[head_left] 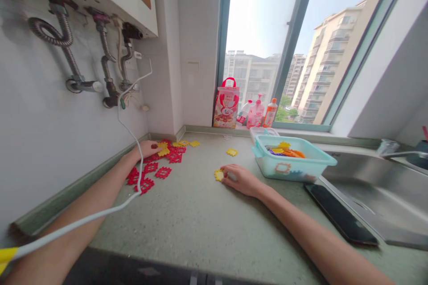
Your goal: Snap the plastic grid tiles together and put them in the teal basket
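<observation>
My left hand [147,148] is at the back left of the counter, its fingers closed on a yellow notched square toy tile [163,149] above a pile of red ones. Several red notched tiles [163,172] lie around and below that hand. More yellow tiles [195,144] rest just behind the pile. Near the counter's middle, my right hand [241,180] pinches another yellow tile [218,175] at its right edge, low over the surface. A single loose yellow tile [232,152] lies beyond the right hand.
Right of my right hand stands a light-blue plastic box [294,167] with orange, yellow and purple pieces. A black phone [339,213] lies beside the steel sink [384,205]. A white cable [129,131] crosses over my left forearm. Bottles [256,113] line the windowsill.
</observation>
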`<move>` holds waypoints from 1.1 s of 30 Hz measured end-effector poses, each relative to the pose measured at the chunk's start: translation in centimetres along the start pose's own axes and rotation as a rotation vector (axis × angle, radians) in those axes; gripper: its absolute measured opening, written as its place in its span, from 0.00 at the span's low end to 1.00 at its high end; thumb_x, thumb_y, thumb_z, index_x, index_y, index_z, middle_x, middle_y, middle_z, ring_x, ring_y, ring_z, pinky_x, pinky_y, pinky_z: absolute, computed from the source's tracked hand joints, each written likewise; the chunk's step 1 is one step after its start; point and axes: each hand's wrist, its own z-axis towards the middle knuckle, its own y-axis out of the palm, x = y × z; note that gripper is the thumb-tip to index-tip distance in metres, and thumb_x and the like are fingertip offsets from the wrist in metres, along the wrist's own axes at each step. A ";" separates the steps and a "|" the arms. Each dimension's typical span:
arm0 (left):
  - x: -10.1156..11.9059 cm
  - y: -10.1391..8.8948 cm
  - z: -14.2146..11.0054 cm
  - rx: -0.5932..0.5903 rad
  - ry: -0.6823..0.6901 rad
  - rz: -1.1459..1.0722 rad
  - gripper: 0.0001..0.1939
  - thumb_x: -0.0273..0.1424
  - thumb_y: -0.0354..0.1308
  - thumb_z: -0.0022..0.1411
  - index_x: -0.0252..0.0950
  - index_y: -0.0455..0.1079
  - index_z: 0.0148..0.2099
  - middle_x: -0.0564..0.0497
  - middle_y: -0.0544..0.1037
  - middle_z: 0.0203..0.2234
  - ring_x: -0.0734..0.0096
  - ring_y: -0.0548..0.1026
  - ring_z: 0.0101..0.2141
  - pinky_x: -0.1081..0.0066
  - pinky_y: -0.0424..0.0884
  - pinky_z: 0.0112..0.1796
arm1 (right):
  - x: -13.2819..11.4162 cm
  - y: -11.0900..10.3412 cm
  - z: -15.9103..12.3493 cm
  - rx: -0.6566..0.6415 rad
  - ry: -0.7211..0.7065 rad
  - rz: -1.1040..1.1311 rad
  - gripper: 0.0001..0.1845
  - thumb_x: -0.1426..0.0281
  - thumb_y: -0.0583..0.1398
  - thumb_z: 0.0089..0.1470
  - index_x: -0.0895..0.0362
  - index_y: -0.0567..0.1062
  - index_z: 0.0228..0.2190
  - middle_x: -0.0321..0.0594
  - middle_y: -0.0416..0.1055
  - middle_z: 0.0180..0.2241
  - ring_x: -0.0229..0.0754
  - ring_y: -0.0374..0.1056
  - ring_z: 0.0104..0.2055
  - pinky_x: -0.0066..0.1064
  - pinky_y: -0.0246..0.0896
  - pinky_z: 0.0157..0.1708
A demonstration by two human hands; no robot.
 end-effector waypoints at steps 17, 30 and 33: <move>14.2 0.7 -4.9 -0.216 0.672 -0.147 0.18 0.48 0.65 0.61 0.43 0.84 0.45 0.48 0.85 0.44 0.59 0.80 0.45 0.67 0.71 0.46 | 0.7 -0.7 0.1 0.168 0.187 -0.133 0.12 0.58 0.64 0.63 0.52 0.79 0.43 0.43 0.81 0.46 0.48 0.78 0.46 0.39 0.69 0.50; 19.7 3.1 -8.8 -0.039 0.921 -0.197 0.12 0.38 0.59 0.70 0.44 0.84 0.45 0.48 0.83 0.36 0.65 0.79 0.38 0.66 0.71 0.43 | -3.2 -1.7 0.0 0.099 -0.106 -0.088 0.13 0.57 0.63 0.63 0.53 0.76 0.38 0.43 0.77 0.40 0.45 0.74 0.41 0.35 0.67 0.46; 19.2 3.1 -8.5 0.009 0.931 -0.095 0.12 0.32 0.59 0.66 0.44 0.84 0.44 0.48 0.82 0.34 0.63 0.78 0.37 0.65 0.70 0.43 | -4.6 -1.4 -0.1 -0.011 -0.076 -0.202 0.13 0.56 0.65 0.60 0.53 0.77 0.36 0.43 0.76 0.37 0.46 0.73 0.39 0.34 0.65 0.42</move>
